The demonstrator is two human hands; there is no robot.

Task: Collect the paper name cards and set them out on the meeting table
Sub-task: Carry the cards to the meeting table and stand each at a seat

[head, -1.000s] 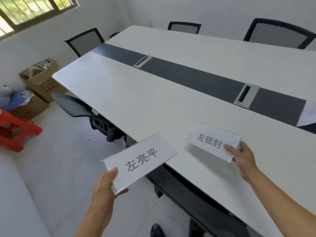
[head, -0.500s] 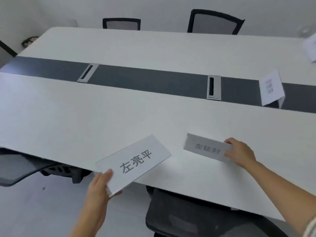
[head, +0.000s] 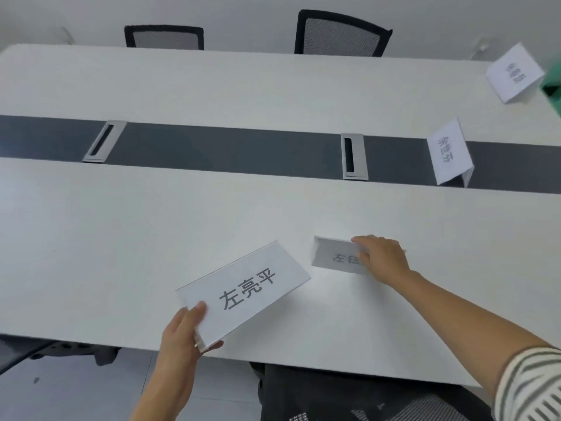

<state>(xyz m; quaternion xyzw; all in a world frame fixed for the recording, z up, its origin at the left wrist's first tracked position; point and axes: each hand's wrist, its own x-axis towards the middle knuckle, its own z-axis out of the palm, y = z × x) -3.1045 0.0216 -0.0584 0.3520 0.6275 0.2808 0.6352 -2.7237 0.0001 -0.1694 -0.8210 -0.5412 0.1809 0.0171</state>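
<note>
Paper card (head: 243,296) in left hand (head: 182,338) overhangs table edge (head: 91,341); right hand (head: 382,256) on 2nd card (head: 332,253).

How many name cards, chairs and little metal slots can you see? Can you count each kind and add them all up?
White paper name cards: 4 — one in the left hand, one under the right hand, one on the dark strip, one far right
Black mesh chairs behind the table: 2
Silver metal cable slots: 2
Total: 8
</note>
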